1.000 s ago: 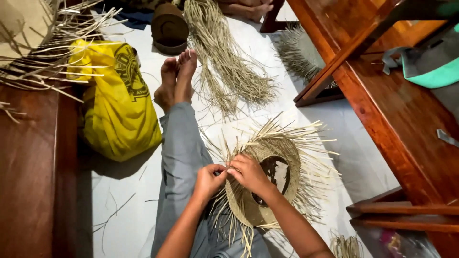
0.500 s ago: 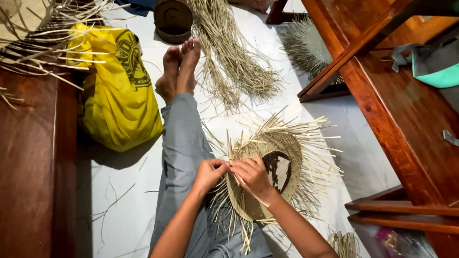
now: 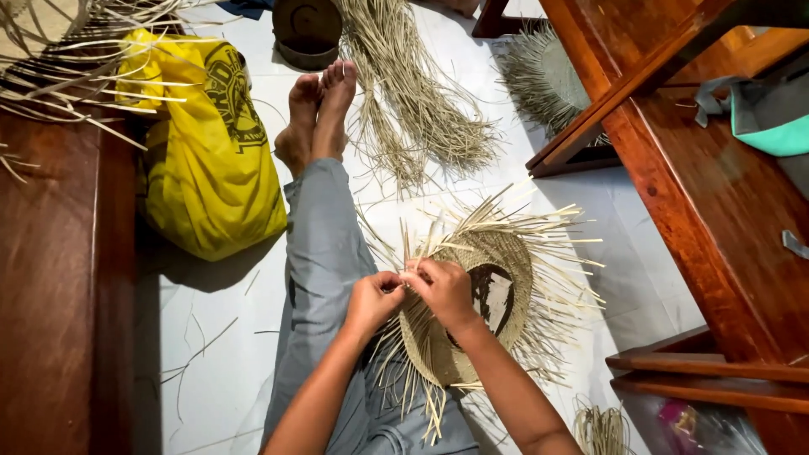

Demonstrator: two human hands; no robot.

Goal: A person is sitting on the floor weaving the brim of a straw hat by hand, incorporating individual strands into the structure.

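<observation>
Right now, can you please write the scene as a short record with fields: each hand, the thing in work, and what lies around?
left hand: pinches pale straw strands at the rim of the round woven straw piece
right hand: grips the same rim, beside the left
work position: on the lap, over grey trousers
left side: yellow bag
ahead: loose straw bundle
right side: red-brown wooden furniture

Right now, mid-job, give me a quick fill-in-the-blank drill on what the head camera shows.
1. Both hands, left hand and right hand, meet at the rim of the half-woven straw ____.
2. The bag beside the outstretched legs is coloured ____.
3. The loose straw bundle lies on the white ____.
4. The person's feet are ____.

Missing words: hat; yellow; floor; bare
</observation>
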